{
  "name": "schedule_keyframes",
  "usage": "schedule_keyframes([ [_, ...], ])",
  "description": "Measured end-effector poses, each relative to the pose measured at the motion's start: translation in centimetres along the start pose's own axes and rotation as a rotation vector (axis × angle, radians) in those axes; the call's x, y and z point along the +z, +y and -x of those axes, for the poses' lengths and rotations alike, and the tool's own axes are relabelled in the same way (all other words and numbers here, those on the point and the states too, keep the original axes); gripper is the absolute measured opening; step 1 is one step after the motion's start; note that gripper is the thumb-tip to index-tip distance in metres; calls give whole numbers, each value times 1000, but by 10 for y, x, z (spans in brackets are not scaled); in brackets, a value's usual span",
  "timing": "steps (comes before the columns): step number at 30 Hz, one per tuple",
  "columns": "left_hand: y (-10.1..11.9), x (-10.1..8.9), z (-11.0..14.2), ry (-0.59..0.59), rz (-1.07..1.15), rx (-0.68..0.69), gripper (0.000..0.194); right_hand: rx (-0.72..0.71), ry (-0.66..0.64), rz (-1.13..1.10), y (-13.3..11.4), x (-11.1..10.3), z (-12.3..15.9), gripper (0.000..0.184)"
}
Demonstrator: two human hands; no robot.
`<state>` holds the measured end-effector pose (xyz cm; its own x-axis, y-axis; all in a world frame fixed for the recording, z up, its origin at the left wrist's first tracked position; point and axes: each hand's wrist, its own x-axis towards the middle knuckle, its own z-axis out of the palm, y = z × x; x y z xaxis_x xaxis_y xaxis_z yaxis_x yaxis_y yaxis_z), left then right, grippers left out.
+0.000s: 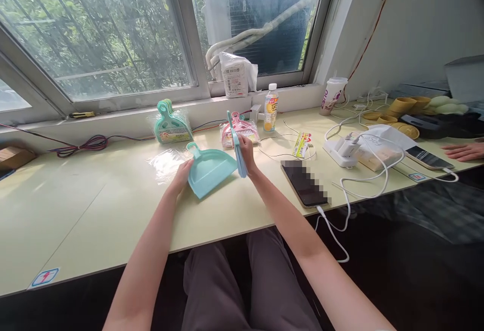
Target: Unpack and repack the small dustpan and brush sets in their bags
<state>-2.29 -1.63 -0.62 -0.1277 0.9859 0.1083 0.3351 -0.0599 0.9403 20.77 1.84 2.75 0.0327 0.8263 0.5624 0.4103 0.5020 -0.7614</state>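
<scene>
My left hand [182, 175] grips the left edge of a small teal dustpan [210, 169] that lies on the pale yellow table [94, 210]. My right hand [247, 152] is closed round a light blue hand brush [237, 144], held upright just right of the dustpan. A crumpled clear plastic wrapper [165, 162] lies to the left of the dustpan. Behind the brush sits a pink packaged dustpan set [242, 130]. A stack of green packaged dustpan sets [172, 124] leans by the window ledge.
A phone [305, 183] on a white cable lies to the right, with a charger block [342, 149], a drink bottle [270, 108], a cup [333, 95] and a white bag [235, 74] beyond. Another person's hand [463, 152] rests at the far right. Coloured wires [86, 144] run along the ledge.
</scene>
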Motion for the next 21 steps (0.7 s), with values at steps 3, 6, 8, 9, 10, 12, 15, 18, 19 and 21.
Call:
schedule_keyframes([
  [3, -8, -18, -4, -1, -225, -24, 47, -74, -31, 319, 11, -20, -9, 37],
  [6, -12, -28, -5, 48, -475, -3, 45, -72, -234, 627, 30, -24, -7, 31],
  [8, -14, -32, -6, 64, -590, -3, 43, -52, -372, 751, 42, -20, -3, 27],
  [9, -15, -34, -6, 74, -635, -11, 42, -42, -425, 788, 46, -18, -1, 25],
  [10, -16, -35, -5, 87, -675, -21, 41, -35, -461, 808, 48, -16, 1, 24],
  [12, -17, -39, -5, 115, -736, -44, 41, -31, -488, 819, 48, -14, 2, 26],
  [15, -10, -39, -1, 183, -822, -36, 41, -24, -493, 801, 44, -15, 2, 31],
  [18, 16, -24, 11, 325, -919, 142, 37, -4, -473, 762, 43, -17, 1, 34],
  [19, 29, -12, 19, 394, -921, 244, 36, 3, -444, 736, 43, -17, 1, 36],
  [21, 57, 22, 47, 431, -820, 472, 34, 15, -356, 660, 47, -17, 0, 41],
])
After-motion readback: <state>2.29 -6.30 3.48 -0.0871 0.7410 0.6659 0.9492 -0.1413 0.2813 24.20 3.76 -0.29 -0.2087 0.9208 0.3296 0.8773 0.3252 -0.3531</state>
